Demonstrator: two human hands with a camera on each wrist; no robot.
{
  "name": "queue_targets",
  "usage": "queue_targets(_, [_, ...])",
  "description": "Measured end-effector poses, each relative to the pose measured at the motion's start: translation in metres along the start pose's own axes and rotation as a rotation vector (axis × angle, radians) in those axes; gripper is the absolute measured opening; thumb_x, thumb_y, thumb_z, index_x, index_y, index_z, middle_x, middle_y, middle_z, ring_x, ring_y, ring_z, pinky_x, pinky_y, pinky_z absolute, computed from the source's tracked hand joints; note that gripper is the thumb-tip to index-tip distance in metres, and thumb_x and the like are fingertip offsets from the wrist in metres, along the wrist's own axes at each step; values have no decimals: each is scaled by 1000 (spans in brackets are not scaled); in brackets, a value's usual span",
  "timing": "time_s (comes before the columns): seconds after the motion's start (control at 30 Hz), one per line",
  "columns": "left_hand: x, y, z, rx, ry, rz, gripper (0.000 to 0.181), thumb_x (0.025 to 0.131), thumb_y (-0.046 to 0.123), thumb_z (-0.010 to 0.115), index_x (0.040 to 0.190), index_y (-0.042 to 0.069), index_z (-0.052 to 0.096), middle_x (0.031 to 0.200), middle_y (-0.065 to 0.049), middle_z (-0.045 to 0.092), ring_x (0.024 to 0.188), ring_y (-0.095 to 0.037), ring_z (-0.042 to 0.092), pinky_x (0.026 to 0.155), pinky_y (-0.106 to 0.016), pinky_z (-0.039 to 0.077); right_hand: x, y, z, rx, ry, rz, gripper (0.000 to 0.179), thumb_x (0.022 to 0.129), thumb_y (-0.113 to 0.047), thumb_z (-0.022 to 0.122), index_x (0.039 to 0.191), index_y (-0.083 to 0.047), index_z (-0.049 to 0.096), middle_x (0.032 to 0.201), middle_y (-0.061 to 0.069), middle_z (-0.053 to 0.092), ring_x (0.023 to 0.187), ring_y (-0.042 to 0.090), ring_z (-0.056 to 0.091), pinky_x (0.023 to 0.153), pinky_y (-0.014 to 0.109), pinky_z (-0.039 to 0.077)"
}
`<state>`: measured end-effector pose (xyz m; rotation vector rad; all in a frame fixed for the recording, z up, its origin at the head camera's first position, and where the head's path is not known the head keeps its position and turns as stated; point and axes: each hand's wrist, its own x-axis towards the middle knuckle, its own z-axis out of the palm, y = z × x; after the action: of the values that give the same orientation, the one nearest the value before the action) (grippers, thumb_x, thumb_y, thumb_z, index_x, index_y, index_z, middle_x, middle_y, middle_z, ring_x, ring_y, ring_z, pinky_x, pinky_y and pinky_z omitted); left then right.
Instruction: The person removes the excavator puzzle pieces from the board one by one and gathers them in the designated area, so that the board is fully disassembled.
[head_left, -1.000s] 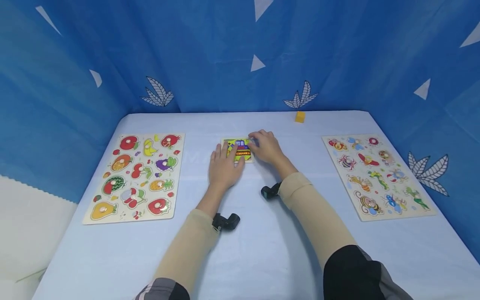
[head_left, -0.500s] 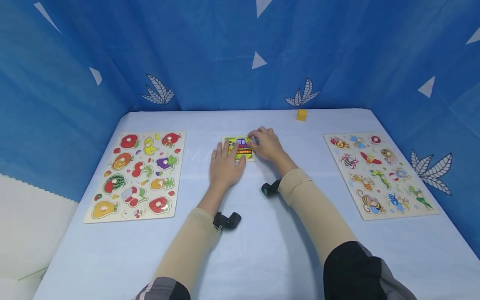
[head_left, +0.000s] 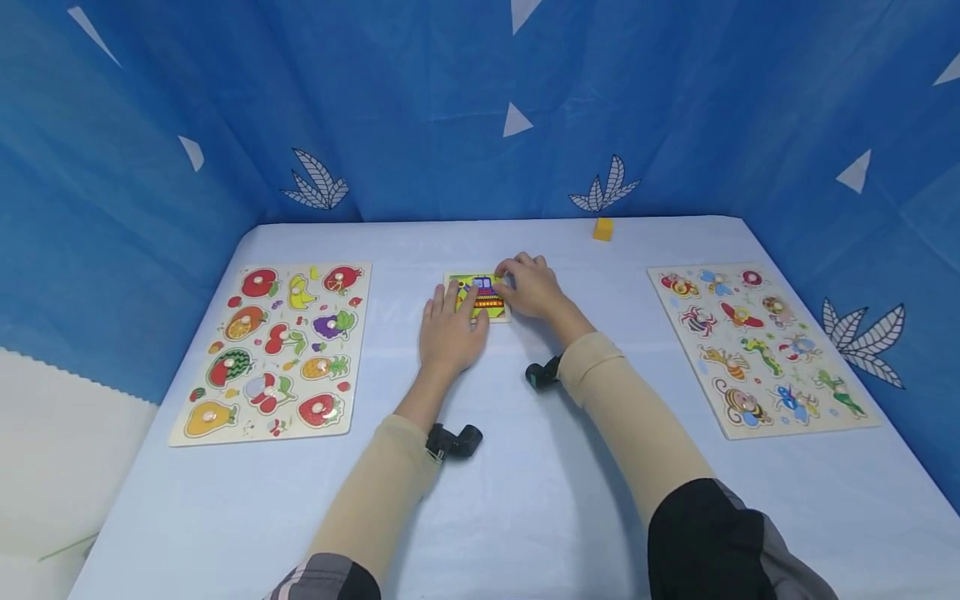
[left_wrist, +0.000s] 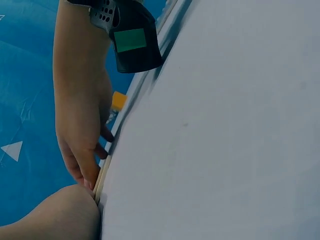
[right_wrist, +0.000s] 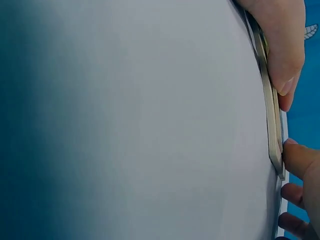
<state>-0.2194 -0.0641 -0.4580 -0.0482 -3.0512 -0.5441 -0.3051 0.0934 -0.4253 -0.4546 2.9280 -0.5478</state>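
Note:
A small wooden jigsaw puzzle (head_left: pixel 489 304) with a colourful vehicle picture lies flat at mid-table. My left hand (head_left: pixel 452 333) rests on its left part, fingers extended; the thumb reaches the near side. In the right wrist view the left thumb (right_wrist: pixel 286 60) presses on the puzzle's top. My right hand (head_left: pixel 534 289) is at the puzzle's right end, index finger and thumb curled on its edge and corner. The left wrist view shows the right hand (left_wrist: pixel 82 120) against the puzzle's end, other fingers close to the tabletop. Whether a separate piece is under the right fingertips is hidden.
A fruit peg board (head_left: pixel 292 421) lies at the left, an insect peg board (head_left: pixel 750 429) at the right. Near the far table edge stands a yellow block (head_left: pixel 603 229). Behind the table (head_left: pixel 510 517) hangs a blue curtain (head_left: pixel 420 108).
Both hands keep nearly the same place on the puzzle. The head view has shifted slightly, and the right forearm has moved a little.

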Motion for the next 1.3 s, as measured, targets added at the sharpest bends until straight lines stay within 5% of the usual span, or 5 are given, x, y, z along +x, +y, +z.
queue_targets(0.43, [0,3,-3,-3,15,1,61,102,52,27,158,26,28,167,-9,17,156,-33,10,126,-49,11,5,-4,-9,32,-83,-5,32,100,-35,56,125,-15,52,124,6,49,121,26,38,109,46,35])
queue_targets(0.77, [3,4,-9,-17,-11,-16,62,100,50,33,157,25,30,166,-10,21,155,-33,12,126,-49,12,5,-4,-6,48,-61,-14,31,99,-36,57,124,-17,54,119,5,49,119,25,39,108,46,35])
queue_targets(1.3, [9,3,2,38,13,-23,66,99,58,30,157,28,29,163,-12,23,153,-35,14,124,-53,15,5,-4,-7,55,-104,-29,31,99,-35,57,124,-15,53,124,6,49,120,26,38,109,47,34])
